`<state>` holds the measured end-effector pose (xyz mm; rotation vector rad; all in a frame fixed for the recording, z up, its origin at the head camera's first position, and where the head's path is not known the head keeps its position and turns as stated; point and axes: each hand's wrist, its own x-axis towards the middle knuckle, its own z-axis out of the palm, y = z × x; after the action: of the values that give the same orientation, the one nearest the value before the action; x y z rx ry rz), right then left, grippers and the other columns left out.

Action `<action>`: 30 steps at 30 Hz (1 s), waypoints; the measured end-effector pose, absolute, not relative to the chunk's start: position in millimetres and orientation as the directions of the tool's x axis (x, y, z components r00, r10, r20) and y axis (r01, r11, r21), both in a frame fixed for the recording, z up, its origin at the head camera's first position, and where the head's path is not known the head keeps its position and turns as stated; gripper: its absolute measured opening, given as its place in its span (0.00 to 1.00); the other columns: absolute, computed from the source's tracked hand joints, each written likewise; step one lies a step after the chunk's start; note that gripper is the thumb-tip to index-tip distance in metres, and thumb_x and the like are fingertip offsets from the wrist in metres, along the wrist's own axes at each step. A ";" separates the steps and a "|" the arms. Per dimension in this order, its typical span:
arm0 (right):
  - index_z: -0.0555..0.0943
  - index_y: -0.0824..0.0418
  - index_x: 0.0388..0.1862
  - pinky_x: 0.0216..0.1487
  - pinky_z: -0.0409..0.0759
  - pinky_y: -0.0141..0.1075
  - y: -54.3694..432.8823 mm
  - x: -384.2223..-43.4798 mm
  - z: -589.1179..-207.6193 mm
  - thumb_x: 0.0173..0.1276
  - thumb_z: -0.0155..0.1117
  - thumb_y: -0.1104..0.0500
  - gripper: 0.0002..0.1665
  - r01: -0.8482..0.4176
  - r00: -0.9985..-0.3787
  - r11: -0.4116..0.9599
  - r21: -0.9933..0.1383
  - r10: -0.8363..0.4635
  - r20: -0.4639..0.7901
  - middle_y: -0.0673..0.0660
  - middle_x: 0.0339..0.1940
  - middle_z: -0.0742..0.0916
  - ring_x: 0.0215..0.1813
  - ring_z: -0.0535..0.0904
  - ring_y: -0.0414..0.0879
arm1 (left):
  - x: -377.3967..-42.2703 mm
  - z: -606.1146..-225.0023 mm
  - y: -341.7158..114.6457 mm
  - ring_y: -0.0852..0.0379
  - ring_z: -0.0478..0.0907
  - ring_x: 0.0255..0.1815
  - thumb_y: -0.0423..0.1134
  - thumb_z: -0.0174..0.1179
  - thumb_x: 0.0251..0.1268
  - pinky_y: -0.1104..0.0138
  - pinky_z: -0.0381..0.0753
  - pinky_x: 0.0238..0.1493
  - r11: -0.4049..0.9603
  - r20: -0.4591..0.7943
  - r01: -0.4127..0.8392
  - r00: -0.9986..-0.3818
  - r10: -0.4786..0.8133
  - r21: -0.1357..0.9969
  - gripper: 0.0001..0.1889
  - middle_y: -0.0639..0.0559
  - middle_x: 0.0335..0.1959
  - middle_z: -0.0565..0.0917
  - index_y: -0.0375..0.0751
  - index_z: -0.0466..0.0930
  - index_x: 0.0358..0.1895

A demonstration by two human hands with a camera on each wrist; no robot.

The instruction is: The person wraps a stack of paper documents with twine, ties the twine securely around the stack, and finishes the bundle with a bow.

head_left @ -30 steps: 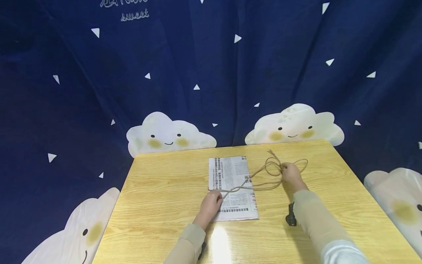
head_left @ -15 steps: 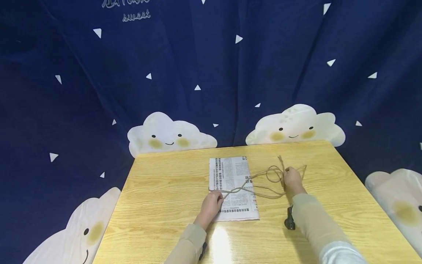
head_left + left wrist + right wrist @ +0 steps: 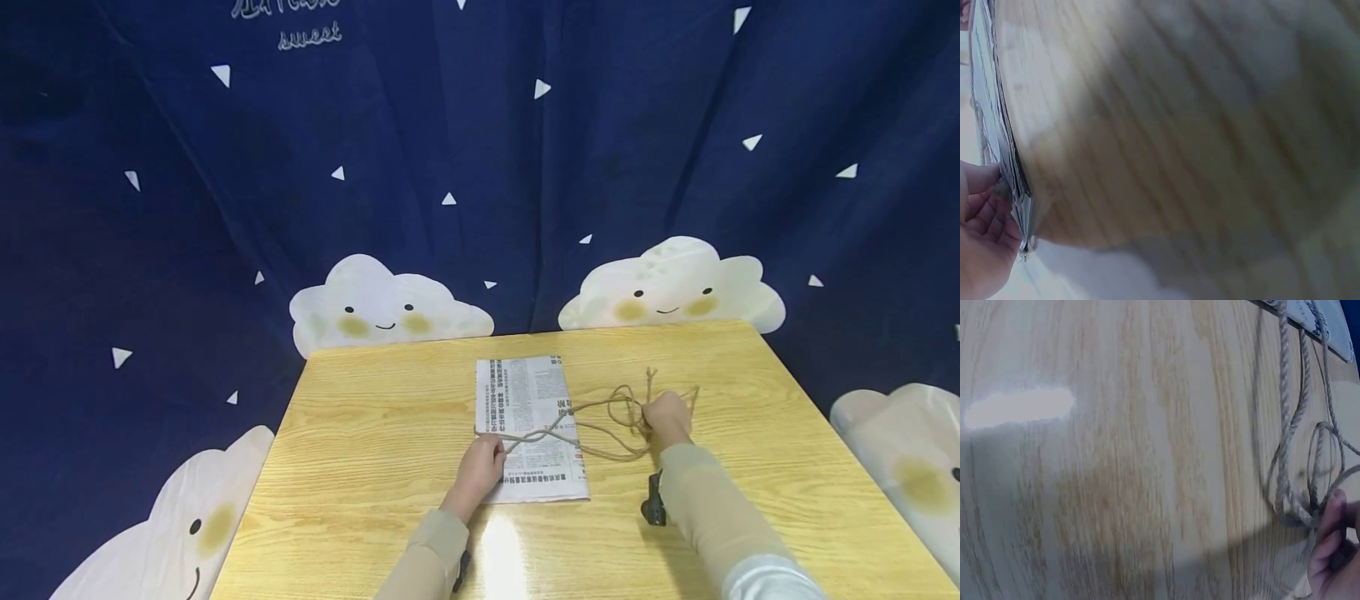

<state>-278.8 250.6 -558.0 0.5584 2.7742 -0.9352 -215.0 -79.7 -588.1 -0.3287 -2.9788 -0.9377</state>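
Observation:
A folded newspaper stack (image 3: 536, 375) lies mid-table, with a thin twine rope (image 3: 592, 427) crossing over its top. At the stack's left edge my left hand (image 3: 480, 467) pinches one strand of the rope, its fingers against the paper; the side of the stack (image 3: 997, 94) and the hand (image 3: 982, 231) show in the left wrist view. To the right of the stack my right hand (image 3: 666, 414) grips the gathered rope, with loops and loose ends spreading around the fingers. In the right wrist view, rope strands (image 3: 1284, 394) run from the paper to the right hand (image 3: 1335, 556).
The light wooden table (image 3: 360, 417) carries the stack and rope. Behind it hangs a dark blue curtain (image 3: 450, 125) with white triangles and clouds. A black wrist camera (image 3: 654, 500) is strapped beneath the right forearm.
My right hand has moved a little toward me, drawing the gathered rope with it; the loops and loose ends have shifted. The left hand and newspaper have stayed in place.

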 end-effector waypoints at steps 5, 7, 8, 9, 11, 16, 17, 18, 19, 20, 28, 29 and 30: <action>0.81 0.69 0.20 0.19 0.70 0.33 250.6 -278.0 -556.4 0.65 0.45 0.61 0.21 0.423 -0.906 0.711 -0.562 0.319 -0.277 0.52 0.09 0.80 0.15 0.75 0.43 | -214.0 -587.6 -80.6 0.61 0.71 0.29 0.32 0.58 0.58 0.70 0.75 0.32 0.779 0.042 0.174 -0.982 0.187 0.603 0.04 0.56 0.27 0.73 0.42 0.74 0.28; 0.81 0.69 0.20 0.17 0.70 0.33 250.5 -277.1 -555.4 0.62 0.45 0.63 0.19 0.432 -0.902 0.706 -0.561 0.329 -0.280 0.52 0.09 0.80 0.14 0.75 0.43 | -213.9 -587.8 -80.8 0.61 0.70 0.28 0.32 0.57 0.59 0.70 0.75 0.31 0.776 0.031 0.163 -0.983 0.183 0.610 0.04 0.56 0.27 0.73 0.42 0.74 0.28; 0.81 0.69 0.20 0.17 0.70 0.33 250.7 -276.5 -554.7 0.61 0.46 0.63 0.19 0.434 -0.901 0.709 -0.556 0.331 -0.281 0.53 0.09 0.80 0.14 0.74 0.44 | -213.7 -587.8 -80.9 0.61 0.70 0.28 0.32 0.57 0.59 0.70 0.75 0.31 0.775 0.027 0.160 -0.983 0.181 0.611 0.04 0.56 0.27 0.72 0.42 0.74 0.28; 0.81 0.69 0.19 0.16 0.69 0.34 250.7 -276.0 -554.0 0.59 0.46 0.63 0.18 0.439 -0.898 0.709 -0.551 0.339 -0.279 0.53 0.10 0.80 0.15 0.74 0.44 | -213.6 -588.1 -80.7 0.62 0.70 0.28 0.32 0.57 0.59 0.70 0.74 0.30 0.775 0.022 0.153 -0.984 0.177 0.614 0.04 0.56 0.26 0.72 0.42 0.74 0.28; 0.79 0.68 0.18 0.16 0.69 0.34 251.2 -275.0 -553.4 0.58 0.47 0.63 0.16 0.448 -0.894 0.714 -0.538 0.352 -0.279 0.55 0.12 0.79 0.17 0.72 0.46 | -213.7 -588.4 -80.9 0.62 0.70 0.28 0.32 0.57 0.59 0.70 0.74 0.30 0.775 0.021 0.150 -0.984 0.174 0.614 0.04 0.56 0.26 0.72 0.42 0.74 0.28; 0.73 0.65 0.16 0.19 0.69 0.34 255.0 -274.1 -551.8 0.58 0.50 0.59 0.15 0.436 -0.899 0.752 -0.495 0.339 -0.277 0.59 0.17 0.76 0.21 0.69 0.49 | -214.2 -589.0 -81.3 0.62 0.69 0.28 0.32 0.58 0.59 0.70 0.74 0.30 0.772 0.039 0.164 -0.983 0.178 0.614 0.04 0.56 0.26 0.72 0.43 0.74 0.28; 0.74 0.65 0.15 0.19 0.69 0.34 255.8 -273.7 -551.9 0.59 0.51 0.58 0.16 0.422 -0.905 0.752 -0.506 0.318 -0.282 0.58 0.16 0.76 0.20 0.69 0.49 | -214.2 -589.4 -81.5 0.62 0.69 0.28 0.32 0.58 0.58 0.70 0.74 0.29 0.771 0.045 0.168 -0.983 0.179 0.614 0.05 0.56 0.26 0.72 0.43 0.73 0.27; 0.75 0.66 0.15 0.21 0.69 0.33 257.1 -273.2 -552.8 0.59 0.51 0.58 0.17 0.405 -0.912 0.750 -0.523 0.296 -0.283 0.56 0.15 0.77 0.20 0.70 0.48 | -213.9 -589.4 -81.7 0.61 0.69 0.27 0.32 0.58 0.58 0.70 0.73 0.29 0.768 0.048 0.170 -0.983 0.178 0.618 0.05 0.56 0.26 0.72 0.43 0.73 0.27; 0.76 0.65 0.14 0.21 0.68 0.32 258.8 -273.1 -555.1 0.59 0.51 0.58 0.17 0.395 -0.917 0.736 -0.550 0.278 -0.286 0.54 0.13 0.77 0.19 0.70 0.46 | -213.4 -590.0 -81.9 0.61 0.69 0.28 0.31 0.57 0.58 0.70 0.74 0.29 0.764 0.051 0.169 -0.983 0.176 0.622 0.05 0.56 0.26 0.72 0.42 0.73 0.27; 0.77 0.65 0.14 0.22 0.68 0.32 260.6 -272.7 -557.1 0.61 0.50 0.58 0.19 0.395 -0.917 0.709 -0.584 0.265 -0.298 0.52 0.11 0.77 0.18 0.71 0.44 | -212.9 -589.8 -82.4 0.61 0.69 0.27 0.31 0.57 0.59 0.70 0.73 0.28 0.752 0.045 0.159 -0.985 0.169 0.639 0.05 0.55 0.25 0.72 0.42 0.73 0.27; 0.68 0.86 0.47 0.15 0.70 0.25 285.6 -273.3 -557.8 0.64 0.43 0.67 0.21 0.493 -0.841 0.085 -0.866 0.300 -0.450 0.47 0.10 0.77 0.12 0.69 0.33 | -211.6 -588.4 -103.2 0.61 0.69 0.24 0.28 0.54 0.60 0.73 0.72 0.23 0.679 0.037 0.068 -0.998 0.060 0.731 0.04 0.53 0.24 0.71 0.38 0.72 0.29; 0.67 0.86 0.49 0.15 0.70 0.26 289.6 -272.2 -555.4 0.64 0.43 0.68 0.21 0.503 -0.828 0.041 -0.864 0.308 -0.468 0.48 0.11 0.78 0.12 0.69 0.33 | -211.6 -589.0 -107.9 0.61 0.69 0.24 0.28 0.54 0.59 0.73 0.72 0.22 0.677 0.051 0.068 -0.998 0.046 0.733 0.03 0.53 0.24 0.71 0.37 0.73 0.28; 0.68 0.84 0.48 0.15 0.70 0.26 294.1 -271.2 -553.4 0.63 0.43 0.68 0.19 0.510 -0.819 0.012 -0.860 0.313 -0.481 0.48 0.11 0.78 0.12 0.69 0.33 | -211.5 -589.6 -112.8 0.61 0.69 0.23 0.27 0.55 0.58 0.73 0.72 0.22 0.677 0.063 0.068 -0.998 0.032 0.733 0.03 0.53 0.23 0.72 0.37 0.73 0.28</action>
<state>-271.2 294.1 -553.4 0.8721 2.1185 -1.9176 -211.5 -112.8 -589.6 -0.0848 -2.8359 -1.2417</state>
